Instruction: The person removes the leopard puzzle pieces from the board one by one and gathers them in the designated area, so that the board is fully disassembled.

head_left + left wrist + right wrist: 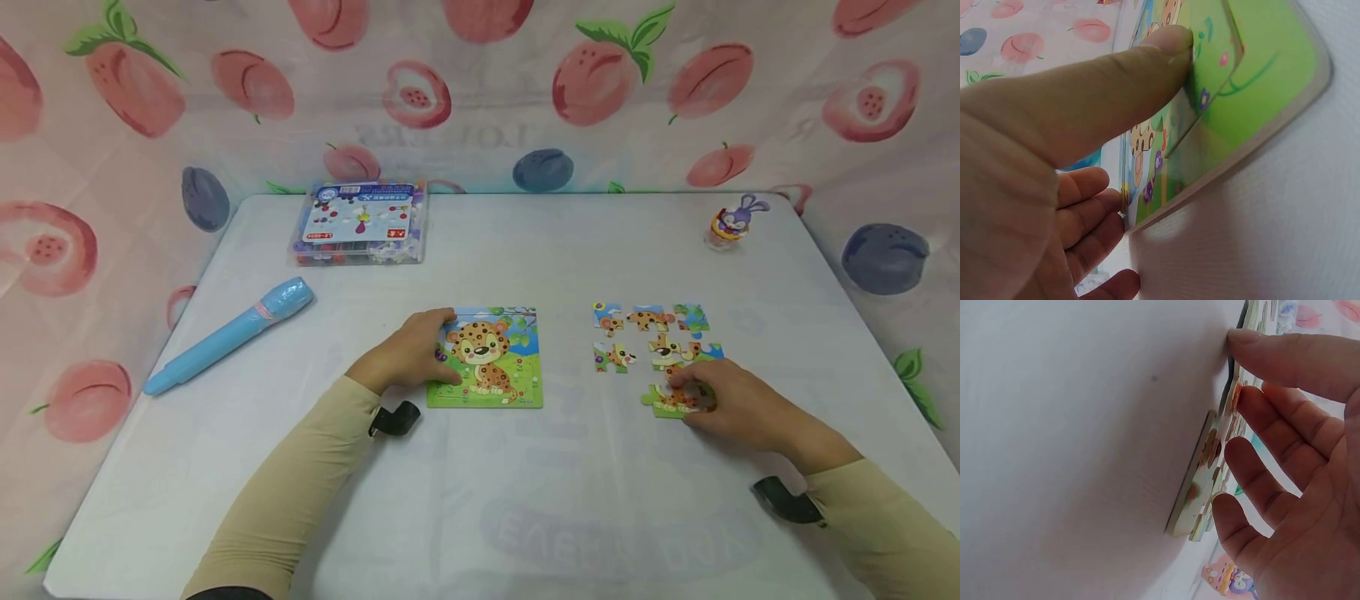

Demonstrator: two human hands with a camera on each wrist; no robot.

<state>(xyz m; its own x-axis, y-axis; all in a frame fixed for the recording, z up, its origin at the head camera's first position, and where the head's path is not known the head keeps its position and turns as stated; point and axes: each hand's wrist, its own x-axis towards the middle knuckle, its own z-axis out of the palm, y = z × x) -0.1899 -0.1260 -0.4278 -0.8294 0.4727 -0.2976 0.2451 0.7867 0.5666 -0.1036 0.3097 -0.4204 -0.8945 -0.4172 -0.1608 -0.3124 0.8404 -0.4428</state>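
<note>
My left hand (408, 350) is at the left side of a square leopard puzzle board (517, 383), which lies flat. In the left wrist view its thumb rests on the board's face, while the other fingers lie loosely along the edge. Farther right, my right hand (738, 408) pinches a puzzle piece (671, 402) in the lower row of a loose leopard layout, thumb at the near edge and a forefinger at its far side. The hand partly hides the pieces at lower right. More puzzle pieces (651, 320) lie spaced apart beyond it.
A clear plastic case (360, 225) with a printed label stands at the back left. A long blue wrapped object (232, 333) lies on the left of the white table (570, 517). At the back right is a small purple rabbit figure (731, 223) on a clear base.
</note>
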